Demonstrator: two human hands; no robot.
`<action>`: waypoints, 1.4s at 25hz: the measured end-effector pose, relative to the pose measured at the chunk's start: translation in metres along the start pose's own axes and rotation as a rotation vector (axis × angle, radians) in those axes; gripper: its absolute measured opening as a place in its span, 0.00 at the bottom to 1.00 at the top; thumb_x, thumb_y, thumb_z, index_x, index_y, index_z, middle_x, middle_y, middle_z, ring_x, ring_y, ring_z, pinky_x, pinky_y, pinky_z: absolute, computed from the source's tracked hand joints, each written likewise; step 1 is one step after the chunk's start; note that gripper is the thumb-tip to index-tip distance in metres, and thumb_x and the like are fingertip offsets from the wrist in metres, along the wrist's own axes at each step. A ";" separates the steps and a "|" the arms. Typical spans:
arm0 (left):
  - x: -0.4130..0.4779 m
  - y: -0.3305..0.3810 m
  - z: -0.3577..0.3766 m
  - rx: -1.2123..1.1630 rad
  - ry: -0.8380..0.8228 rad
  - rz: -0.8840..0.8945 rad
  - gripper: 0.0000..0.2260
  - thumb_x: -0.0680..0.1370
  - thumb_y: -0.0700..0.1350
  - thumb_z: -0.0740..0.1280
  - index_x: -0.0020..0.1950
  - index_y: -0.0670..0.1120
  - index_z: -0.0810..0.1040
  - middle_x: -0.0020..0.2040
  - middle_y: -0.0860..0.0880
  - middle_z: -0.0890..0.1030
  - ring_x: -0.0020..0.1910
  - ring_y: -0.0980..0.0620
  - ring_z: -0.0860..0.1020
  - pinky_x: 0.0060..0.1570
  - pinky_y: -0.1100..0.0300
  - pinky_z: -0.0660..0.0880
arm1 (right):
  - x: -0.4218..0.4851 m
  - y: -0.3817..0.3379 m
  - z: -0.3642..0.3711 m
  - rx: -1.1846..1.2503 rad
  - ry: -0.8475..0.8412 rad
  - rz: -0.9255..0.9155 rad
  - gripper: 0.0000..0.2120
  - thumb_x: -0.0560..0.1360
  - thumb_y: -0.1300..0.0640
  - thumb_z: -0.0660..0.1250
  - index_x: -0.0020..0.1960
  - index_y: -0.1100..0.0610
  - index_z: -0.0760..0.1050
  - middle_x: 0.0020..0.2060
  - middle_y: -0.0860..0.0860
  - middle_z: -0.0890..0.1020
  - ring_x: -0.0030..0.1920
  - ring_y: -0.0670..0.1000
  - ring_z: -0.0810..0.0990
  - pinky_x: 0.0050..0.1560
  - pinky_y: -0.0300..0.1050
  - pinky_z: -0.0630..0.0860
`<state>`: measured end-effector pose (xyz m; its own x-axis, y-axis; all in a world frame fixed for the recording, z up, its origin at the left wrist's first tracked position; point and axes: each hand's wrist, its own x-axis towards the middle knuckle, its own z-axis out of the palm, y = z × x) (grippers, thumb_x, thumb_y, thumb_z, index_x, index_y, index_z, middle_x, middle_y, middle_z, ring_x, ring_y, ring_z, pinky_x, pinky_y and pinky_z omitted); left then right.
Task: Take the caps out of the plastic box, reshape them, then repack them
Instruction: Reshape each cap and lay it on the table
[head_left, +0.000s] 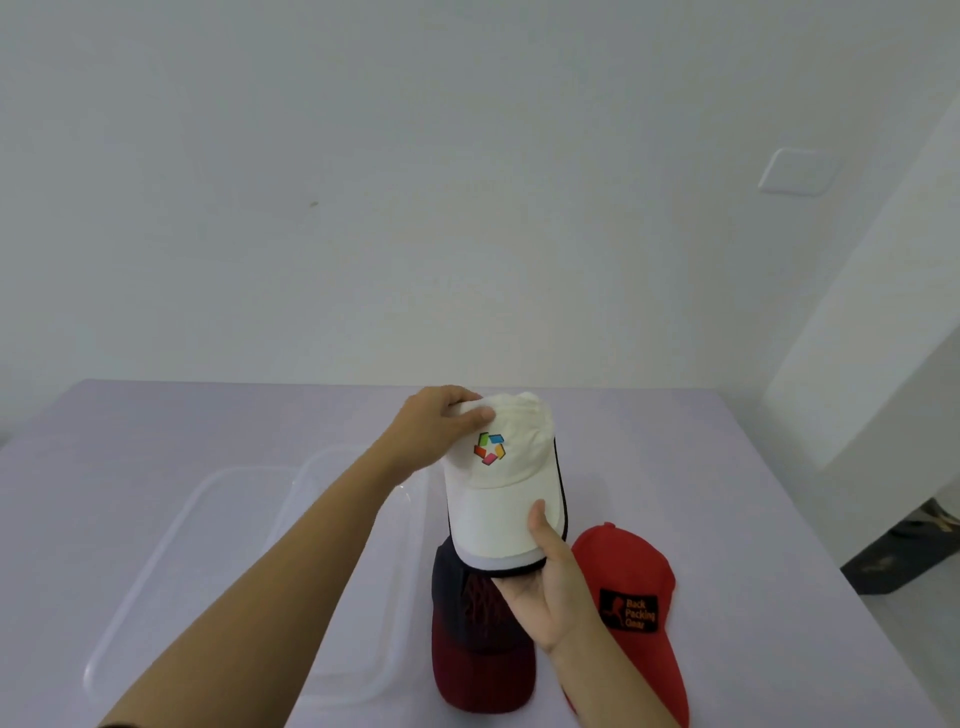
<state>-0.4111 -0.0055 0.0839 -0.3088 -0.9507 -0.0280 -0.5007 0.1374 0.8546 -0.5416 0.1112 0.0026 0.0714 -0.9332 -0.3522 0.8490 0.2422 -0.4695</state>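
Red fabric lies nearest: a red cap (631, 597) with a dark patch is seen resting on the lavender tabletop (727, 467) at the right, and just beside it, to the left, a dark cap fading to maroon (480, 660) is set with its brim towards the viewer. Both are out of the box, and their crowns look rounded, so they are judged to be already reshaped, though this cannot be confirmed. Above them a white cap (498, 488) with a multicoloured emblem is held clear of the tabletop. Its brim is pinched by the right hand (545, 587), thumb on top and fingers underneath, closed firmly on the edge. Further out, the crown is gripped by the left hand (441, 426), thumb pressed on the front panel and fingers curled over the top and out of sight; the crown appears dented there, so reshaping is judged to be under way. To the left, the clear plastic box (358, 499) and what seems to be its lid (171, 525) lie on the tabletop, with no caps visible in them. Repacking of all three caps is therefore judged still to be done. Beyond, only a pale wall is seen.
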 end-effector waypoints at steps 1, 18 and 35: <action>0.000 0.002 -0.003 -0.026 -0.042 -0.019 0.12 0.76 0.52 0.68 0.54 0.47 0.81 0.50 0.50 0.84 0.51 0.50 0.81 0.51 0.57 0.78 | 0.001 0.000 -0.001 -0.017 -0.009 -0.006 0.20 0.74 0.54 0.63 0.65 0.57 0.71 0.58 0.58 0.81 0.59 0.59 0.79 0.54 0.56 0.79; -0.005 0.020 0.002 0.293 0.027 0.162 0.18 0.78 0.54 0.63 0.35 0.41 0.70 0.34 0.49 0.70 0.31 0.53 0.71 0.32 0.63 0.66 | 0.008 -0.003 -0.005 -0.417 0.042 -0.237 0.18 0.68 0.53 0.69 0.58 0.46 0.75 0.54 0.48 0.83 0.57 0.52 0.79 0.61 0.56 0.75; -0.004 0.022 0.006 0.182 -0.086 0.009 0.21 0.74 0.58 0.66 0.39 0.38 0.76 0.34 0.47 0.72 0.33 0.49 0.74 0.33 0.59 0.73 | 0.009 -0.005 -0.002 -0.792 0.140 -0.457 0.08 0.74 0.55 0.67 0.50 0.44 0.74 0.47 0.46 0.82 0.49 0.43 0.80 0.40 0.30 0.77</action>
<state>-0.4258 0.0030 0.0997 -0.3780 -0.9230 -0.0713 -0.6332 0.2016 0.7472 -0.5463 0.1021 0.0000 -0.2897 -0.9548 -0.0670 0.1701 0.0176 -0.9853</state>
